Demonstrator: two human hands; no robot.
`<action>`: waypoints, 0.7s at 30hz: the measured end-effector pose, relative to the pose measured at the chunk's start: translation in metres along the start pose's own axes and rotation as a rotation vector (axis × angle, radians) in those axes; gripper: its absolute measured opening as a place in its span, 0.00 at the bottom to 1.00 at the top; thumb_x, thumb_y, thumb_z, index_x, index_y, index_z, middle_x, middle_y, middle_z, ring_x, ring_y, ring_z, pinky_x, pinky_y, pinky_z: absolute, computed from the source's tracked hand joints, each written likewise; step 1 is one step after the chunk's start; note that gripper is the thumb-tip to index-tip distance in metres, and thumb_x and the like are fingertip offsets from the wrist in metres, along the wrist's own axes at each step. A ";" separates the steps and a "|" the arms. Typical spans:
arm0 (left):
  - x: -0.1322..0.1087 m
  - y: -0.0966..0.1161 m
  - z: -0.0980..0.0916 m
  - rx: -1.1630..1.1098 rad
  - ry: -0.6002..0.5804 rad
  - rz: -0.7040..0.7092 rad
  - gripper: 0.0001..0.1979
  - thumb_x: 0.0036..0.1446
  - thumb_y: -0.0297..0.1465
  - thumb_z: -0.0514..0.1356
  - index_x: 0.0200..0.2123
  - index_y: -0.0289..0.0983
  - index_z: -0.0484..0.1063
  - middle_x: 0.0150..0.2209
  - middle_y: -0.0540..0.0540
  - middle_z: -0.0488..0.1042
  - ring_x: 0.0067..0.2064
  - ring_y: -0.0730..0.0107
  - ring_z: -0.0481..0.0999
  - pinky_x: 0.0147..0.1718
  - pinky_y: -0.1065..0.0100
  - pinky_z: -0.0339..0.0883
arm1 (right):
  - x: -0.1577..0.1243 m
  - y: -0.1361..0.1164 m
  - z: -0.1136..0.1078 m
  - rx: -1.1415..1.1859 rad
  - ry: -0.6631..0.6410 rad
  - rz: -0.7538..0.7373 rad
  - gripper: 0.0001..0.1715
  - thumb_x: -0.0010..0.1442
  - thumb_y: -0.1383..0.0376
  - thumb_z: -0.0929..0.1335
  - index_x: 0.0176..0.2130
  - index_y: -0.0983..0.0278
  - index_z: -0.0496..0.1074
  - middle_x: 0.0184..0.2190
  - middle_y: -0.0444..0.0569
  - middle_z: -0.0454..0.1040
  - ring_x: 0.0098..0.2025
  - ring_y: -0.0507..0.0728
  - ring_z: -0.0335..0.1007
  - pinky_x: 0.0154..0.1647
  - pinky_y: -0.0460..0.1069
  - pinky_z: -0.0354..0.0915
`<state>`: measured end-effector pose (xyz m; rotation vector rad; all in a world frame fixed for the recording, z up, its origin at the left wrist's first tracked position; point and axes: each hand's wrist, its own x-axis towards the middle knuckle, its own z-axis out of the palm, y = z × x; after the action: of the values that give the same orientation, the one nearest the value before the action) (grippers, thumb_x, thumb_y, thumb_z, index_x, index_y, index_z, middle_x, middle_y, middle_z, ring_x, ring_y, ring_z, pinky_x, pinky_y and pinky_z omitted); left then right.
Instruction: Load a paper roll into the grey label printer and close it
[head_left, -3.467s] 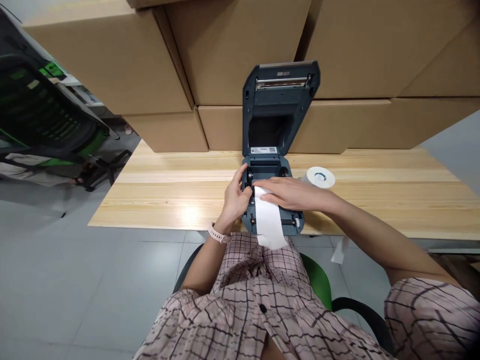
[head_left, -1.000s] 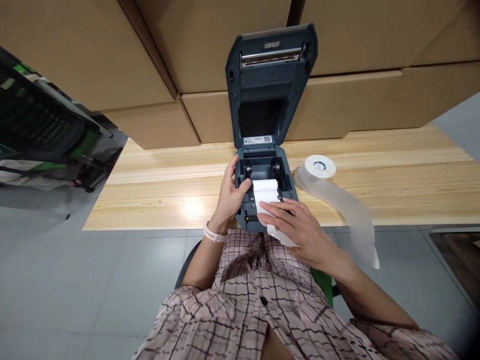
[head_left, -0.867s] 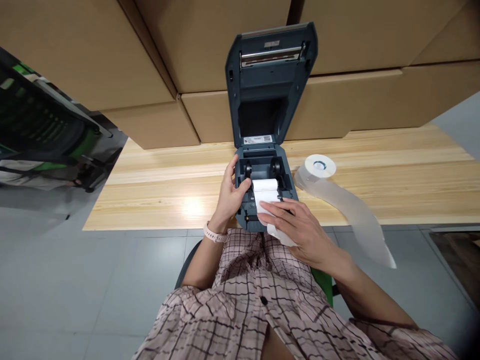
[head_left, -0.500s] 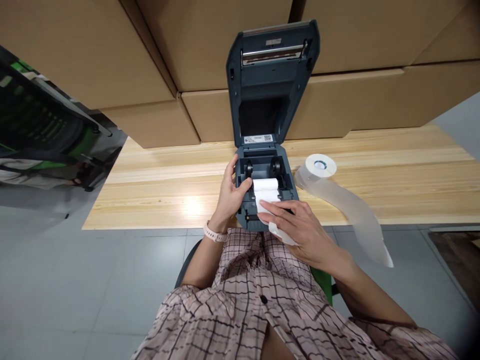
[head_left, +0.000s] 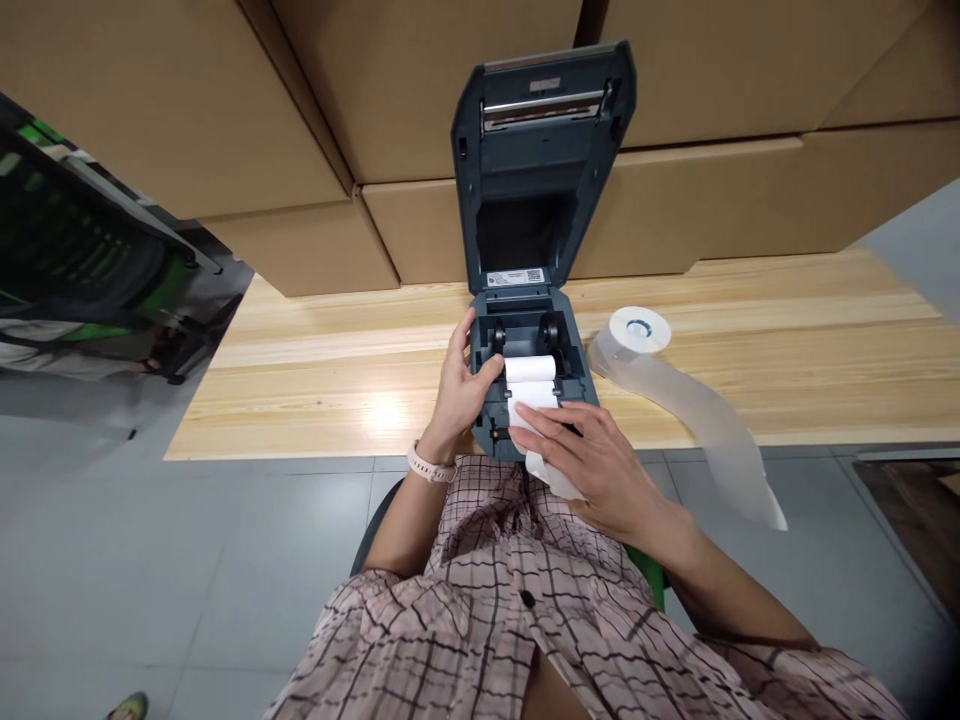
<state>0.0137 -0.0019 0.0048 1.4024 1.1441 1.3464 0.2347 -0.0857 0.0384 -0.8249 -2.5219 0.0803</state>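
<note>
A dark blue-grey label printer (head_left: 491,410) stands at the table's front edge, its lid (head_left: 551,160) raised upright. Inside its bay lies a small white paper roll (head_left: 529,368), below the two black roll holders. Its loose paper strip (head_left: 553,476) runs forward over the printer's front edge. My left hand (head_left: 463,385) grips the printer's left side, fingers along the outer wall and thumb over the rim beside the roll. My right hand (head_left: 592,450) has its fingers laid across the strip, holding it near the front; the thumb is hidden beneath.
Right of the printer stands a larger label roll (head_left: 637,332), its translucent backing strip (head_left: 701,410) trailing over the table edge. Cardboard boxes (head_left: 465,90) line the back of the wooden table (head_left: 322,380). At left are a dark chair and part of a person; a shoe (head_left: 131,706) shows below.
My right hand has shifted slightly left with the strip's loose end. My left hand keeps its place on the printer. A shoe has come into view at bottom left.
</note>
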 end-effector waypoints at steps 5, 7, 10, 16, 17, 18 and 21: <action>0.004 -0.002 0.000 -0.014 -0.010 -0.009 0.38 0.62 0.42 0.68 0.72 0.47 0.60 0.76 0.39 0.61 0.75 0.47 0.64 0.74 0.45 0.57 | -0.002 -0.002 0.004 0.019 -0.032 0.008 0.43 0.55 0.77 0.66 0.68 0.63 0.65 0.71 0.54 0.70 0.65 0.65 0.69 0.64 0.65 0.67; 0.000 0.001 0.001 -0.032 -0.005 -0.026 0.40 0.62 0.44 0.69 0.73 0.46 0.59 0.76 0.38 0.61 0.76 0.47 0.63 0.74 0.46 0.58 | -0.004 -0.006 0.006 0.015 -0.048 0.006 0.41 0.59 0.76 0.67 0.69 0.64 0.65 0.72 0.56 0.69 0.66 0.67 0.69 0.65 0.66 0.68; -0.018 0.012 0.006 -0.032 0.031 -0.066 0.40 0.65 0.46 0.66 0.75 0.47 0.55 0.78 0.39 0.57 0.78 0.47 0.58 0.75 0.46 0.57 | -0.010 -0.009 -0.007 0.041 -0.091 -0.012 0.34 0.68 0.64 0.72 0.69 0.65 0.67 0.74 0.62 0.65 0.71 0.70 0.65 0.68 0.71 0.66; -0.078 0.040 0.012 0.125 -0.046 -0.155 0.54 0.60 0.44 0.72 0.79 0.53 0.42 0.82 0.45 0.43 0.82 0.45 0.43 0.80 0.43 0.43 | 0.011 0.048 -0.094 0.439 -0.050 -0.066 0.28 0.73 0.50 0.69 0.69 0.42 0.68 0.66 0.39 0.76 0.67 0.59 0.75 0.70 0.61 0.72; -0.085 0.043 0.011 0.121 -0.066 -0.181 0.55 0.60 0.44 0.72 0.79 0.54 0.40 0.82 0.46 0.42 0.82 0.46 0.43 0.80 0.43 0.45 | 0.027 0.067 -0.105 0.414 0.135 0.073 0.27 0.74 0.52 0.68 0.69 0.40 0.69 0.66 0.38 0.76 0.67 0.59 0.75 0.69 0.60 0.72; -0.091 0.046 0.011 0.114 -0.081 -0.208 0.56 0.61 0.45 0.71 0.79 0.55 0.38 0.83 0.47 0.40 0.82 0.46 0.43 0.79 0.44 0.47 | 0.046 0.087 -0.111 0.343 0.347 0.217 0.24 0.75 0.53 0.67 0.68 0.41 0.70 0.64 0.38 0.78 0.65 0.59 0.76 0.69 0.61 0.71; -0.104 0.051 0.011 0.108 -0.085 -0.265 0.56 0.62 0.46 0.70 0.79 0.57 0.34 0.83 0.49 0.32 0.83 0.46 0.38 0.79 0.45 0.48 | 0.113 0.139 -0.115 0.423 0.558 0.543 0.26 0.78 0.52 0.61 0.67 0.57 0.70 0.61 0.43 0.80 0.67 0.58 0.74 0.69 0.62 0.68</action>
<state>0.0280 -0.1144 0.0315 1.3177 1.3101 1.0428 0.2835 0.0822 0.1601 -1.1347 -1.6365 0.4722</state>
